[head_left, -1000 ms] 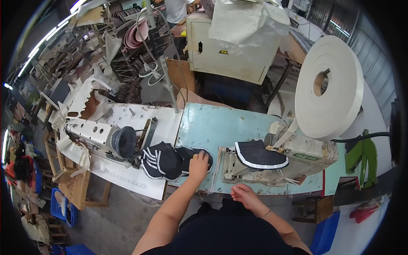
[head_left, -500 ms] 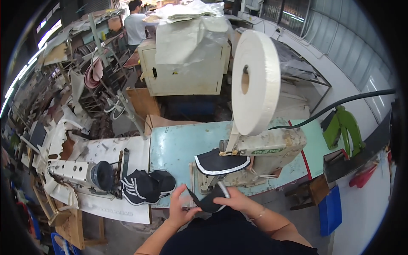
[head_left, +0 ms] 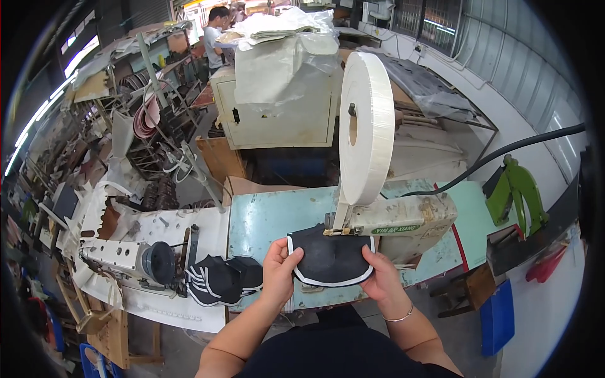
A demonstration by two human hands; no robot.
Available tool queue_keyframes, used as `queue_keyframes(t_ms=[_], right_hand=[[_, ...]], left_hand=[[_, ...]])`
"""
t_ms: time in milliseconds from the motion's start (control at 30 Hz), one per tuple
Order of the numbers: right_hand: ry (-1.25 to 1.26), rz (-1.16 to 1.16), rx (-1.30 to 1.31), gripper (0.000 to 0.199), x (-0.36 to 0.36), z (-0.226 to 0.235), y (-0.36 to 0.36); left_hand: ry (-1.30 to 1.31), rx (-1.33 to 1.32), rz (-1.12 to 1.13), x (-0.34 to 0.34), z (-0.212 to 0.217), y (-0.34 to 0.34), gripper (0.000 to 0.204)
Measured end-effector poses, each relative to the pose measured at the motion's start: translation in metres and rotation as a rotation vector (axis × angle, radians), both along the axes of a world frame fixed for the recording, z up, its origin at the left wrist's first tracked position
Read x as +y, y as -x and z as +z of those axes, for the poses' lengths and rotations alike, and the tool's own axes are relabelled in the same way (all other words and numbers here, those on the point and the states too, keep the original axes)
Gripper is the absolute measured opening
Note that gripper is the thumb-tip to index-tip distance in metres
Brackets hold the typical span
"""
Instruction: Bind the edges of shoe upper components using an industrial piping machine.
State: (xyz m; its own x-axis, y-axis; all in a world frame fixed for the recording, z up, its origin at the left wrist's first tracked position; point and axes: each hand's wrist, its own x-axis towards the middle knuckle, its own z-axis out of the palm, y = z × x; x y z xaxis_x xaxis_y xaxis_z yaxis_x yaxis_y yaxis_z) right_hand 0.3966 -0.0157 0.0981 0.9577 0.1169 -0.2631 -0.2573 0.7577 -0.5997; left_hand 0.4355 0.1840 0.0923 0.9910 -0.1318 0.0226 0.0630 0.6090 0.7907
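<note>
At the head of the sewing machine point(head_left: 416, 220), the dark white-edged piece point(head_left: 331, 259) is spread between your two hands. Your left hand point(head_left: 277, 272) pinches its left side, your right hand point(head_left: 382, 280) its right, thumbs on top. Suggested handling: keep the tension even and the curved border level; square the far edge below the white tape point(head_left: 341, 215), with thumbs well clear of the machine head. Versus half a second ago: the piece you held was bent, close to your body; now you hold one opened out. Whether another lies beneath, cannot tell.
</note>
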Motion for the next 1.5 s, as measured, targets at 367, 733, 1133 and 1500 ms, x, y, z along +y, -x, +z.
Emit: queue_keyframes(t_ms=[367,733,1133,1500], right_hand=[[-0.124,-0.053,0.139,0.034,0.008,-0.005,-0.016],[-0.242,0.105,0.005,0.032,-0.012,-0.046,-0.04],[0.072,0.297,0.347,0.027,0.026,-0.104,0.016],[1.229,0.268,-0.358,0.057,0.07,-0.114,0.012]], left_hand=[[0.086,0.07,0.062,-0.007,-0.003,0.002,0.025],[-0.339,0.118,0.1,0.037,-0.075,-0.038,0.029],[-1.735,-0.292,0.594,0.106,-0.196,0.001,0.01],[-1.466,-0.836,0.263,0.093,-0.12,0.037,0.013]])
